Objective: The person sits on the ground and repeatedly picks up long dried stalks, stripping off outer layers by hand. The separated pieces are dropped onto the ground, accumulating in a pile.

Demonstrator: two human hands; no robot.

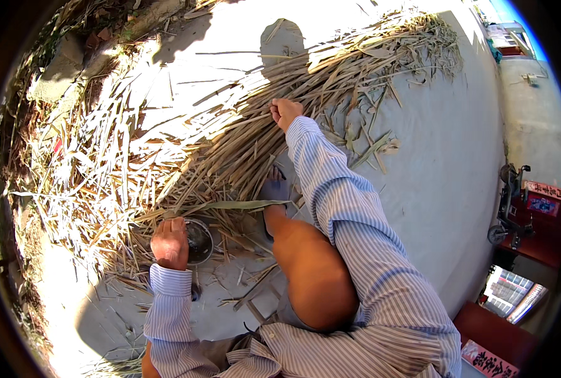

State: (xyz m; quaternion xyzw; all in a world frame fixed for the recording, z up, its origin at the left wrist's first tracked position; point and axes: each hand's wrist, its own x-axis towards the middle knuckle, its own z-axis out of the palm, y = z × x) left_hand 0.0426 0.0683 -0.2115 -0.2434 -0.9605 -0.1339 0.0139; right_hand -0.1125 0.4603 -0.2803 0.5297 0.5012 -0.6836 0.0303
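A long bundle of dry, straw-coloured stalks lies slantwise over the ground, from the middle left to the far right. Over its near edge is my right hand, fingers curled closed; what they hold, if anything, is hidden. My left hand is closed too, right beside a round metal bowl with dark contents. Whether its fingers grip the rim or something else cannot be seen. A long greenish dry leaf stretches between the left hand's side and my sandalled foot.
Loose dry stalks and leaves are heaped at the left, by rubble and stones. Bits of straw litter the grey concrete ground. At the far right stand a small wheeled frame, dark red furniture and a pale wall.
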